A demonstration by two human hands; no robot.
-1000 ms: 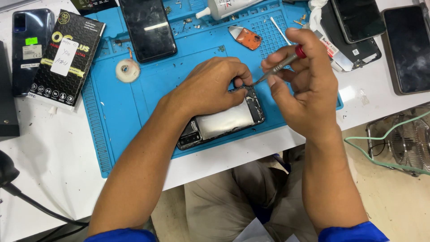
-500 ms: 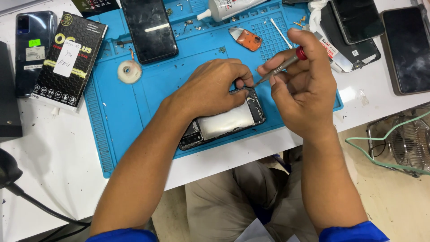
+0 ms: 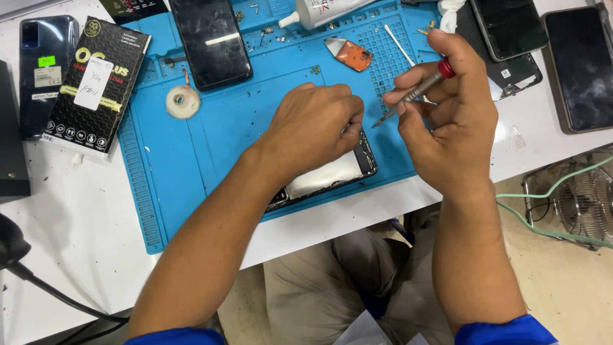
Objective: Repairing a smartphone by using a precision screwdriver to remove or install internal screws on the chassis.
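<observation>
Opened phone [image 3: 329, 176] lies at the blue mat's [image 3: 211, 134] front edge under the left hand [image 3: 313, 124], fingers pressing its top end, while the right hand [image 3: 447, 121], gripping the red-capped screwdriver [image 3: 412, 96], has lifted its tip slightly clear.

Black-and-yellow flat box [image 3: 97, 83] with white label left of mat, dark phone screen [image 3: 211, 39] top, dark screens [image 3: 582, 67] right

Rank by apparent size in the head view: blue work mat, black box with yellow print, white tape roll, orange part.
1. blue work mat
2. black box
3. white tape roll and orange part: too alike to rank.
</observation>
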